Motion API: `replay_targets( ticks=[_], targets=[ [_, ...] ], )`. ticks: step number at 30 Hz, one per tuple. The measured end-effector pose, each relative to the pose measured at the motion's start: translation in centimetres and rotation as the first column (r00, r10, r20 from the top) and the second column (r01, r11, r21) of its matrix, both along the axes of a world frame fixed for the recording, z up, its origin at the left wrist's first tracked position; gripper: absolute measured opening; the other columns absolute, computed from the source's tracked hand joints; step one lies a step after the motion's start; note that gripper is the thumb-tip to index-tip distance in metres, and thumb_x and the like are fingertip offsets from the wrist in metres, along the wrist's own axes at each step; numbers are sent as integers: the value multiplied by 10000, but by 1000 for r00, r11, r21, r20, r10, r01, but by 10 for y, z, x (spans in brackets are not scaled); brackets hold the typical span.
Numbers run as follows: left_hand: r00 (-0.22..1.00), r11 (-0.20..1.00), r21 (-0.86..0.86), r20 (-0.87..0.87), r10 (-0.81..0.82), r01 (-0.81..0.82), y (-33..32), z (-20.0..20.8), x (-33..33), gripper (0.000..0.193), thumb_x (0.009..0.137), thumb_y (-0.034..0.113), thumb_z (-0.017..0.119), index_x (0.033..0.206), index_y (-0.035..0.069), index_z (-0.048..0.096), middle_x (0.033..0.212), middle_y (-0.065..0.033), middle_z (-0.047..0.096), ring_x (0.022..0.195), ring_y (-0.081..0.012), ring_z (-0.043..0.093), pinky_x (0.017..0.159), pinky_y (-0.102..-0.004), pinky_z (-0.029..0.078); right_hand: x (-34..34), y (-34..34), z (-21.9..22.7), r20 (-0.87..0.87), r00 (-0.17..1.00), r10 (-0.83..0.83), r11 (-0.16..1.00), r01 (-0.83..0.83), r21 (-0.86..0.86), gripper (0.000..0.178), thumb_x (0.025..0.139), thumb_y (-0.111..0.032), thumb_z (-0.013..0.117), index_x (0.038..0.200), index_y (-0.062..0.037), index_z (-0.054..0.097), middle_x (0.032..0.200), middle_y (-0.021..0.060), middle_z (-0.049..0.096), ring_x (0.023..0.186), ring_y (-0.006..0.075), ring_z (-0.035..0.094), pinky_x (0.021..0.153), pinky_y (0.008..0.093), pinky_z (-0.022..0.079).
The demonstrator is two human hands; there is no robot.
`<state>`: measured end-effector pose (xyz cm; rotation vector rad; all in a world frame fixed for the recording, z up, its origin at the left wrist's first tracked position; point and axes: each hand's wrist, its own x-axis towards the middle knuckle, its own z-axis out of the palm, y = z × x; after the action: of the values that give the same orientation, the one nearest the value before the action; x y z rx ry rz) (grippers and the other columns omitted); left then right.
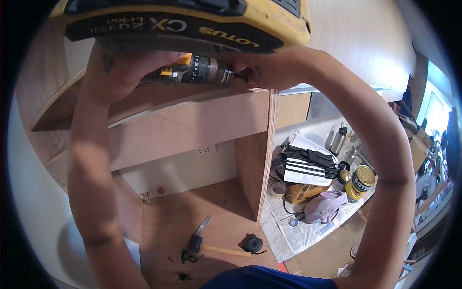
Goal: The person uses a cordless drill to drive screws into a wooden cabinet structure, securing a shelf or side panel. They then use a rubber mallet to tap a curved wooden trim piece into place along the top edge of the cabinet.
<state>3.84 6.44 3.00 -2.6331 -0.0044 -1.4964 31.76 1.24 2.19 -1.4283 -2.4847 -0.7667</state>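
A yellow-and-black cordless drill (204, 69) lies sideways across the top of the view, its large battery pack nearest me. My left hand (132, 67) is wrapped round the drill's handle, partly hidden by the battery. The bit points right, toward the upper corner of a plywood cabinet frame (255, 111). By the bit's tip, my right hand (269, 67) has its fingers bent together against the wood edge. Whatever small thing they pinch is hidden. Both arms are raised, and the battery covers part of both hands.
Below, on the cabinet's plywood base, lie a wooden-handled hammer (226, 251), a black tape measure (252, 243) and a small dark pile of screws (183, 276). At right, a counter (284, 241) holds a can (361, 183), a bottle (339, 138) and a lilac pouch (326, 207).
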Motion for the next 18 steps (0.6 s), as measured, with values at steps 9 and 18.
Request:
replay_targets(
  ticks=[9, 18],
  targets=[
    [939, 934, 120, -40, 342, -335, 23, 7, -28, 420, 802, 145, 872, 1185, 62, 721, 1161, -59, 748, 1074, -193, 697, 938, -355, 569, -5, -14, -7, -199, 978, -59, 994, 40, -99, 311, 809, 23, 625, 1098, -19, 733, 1051, 217, 724, 1033, 380, 695, 862, 453, 548],
    [922, 925, -8, -79, 379, -381, 34, 25, -39, 397, 813, 89, 857, 1178, 25, 714, 1138, -69, 741, 1042, -182, 700, 921, -346, 585, -7, -15, -7, -81, 996, -25, 999, 22, -34, 189, 876, -30, 616, 1014, -39, 746, 957, 216, 722, 964, 390, 700, 849, 471, 547]
  ],
)
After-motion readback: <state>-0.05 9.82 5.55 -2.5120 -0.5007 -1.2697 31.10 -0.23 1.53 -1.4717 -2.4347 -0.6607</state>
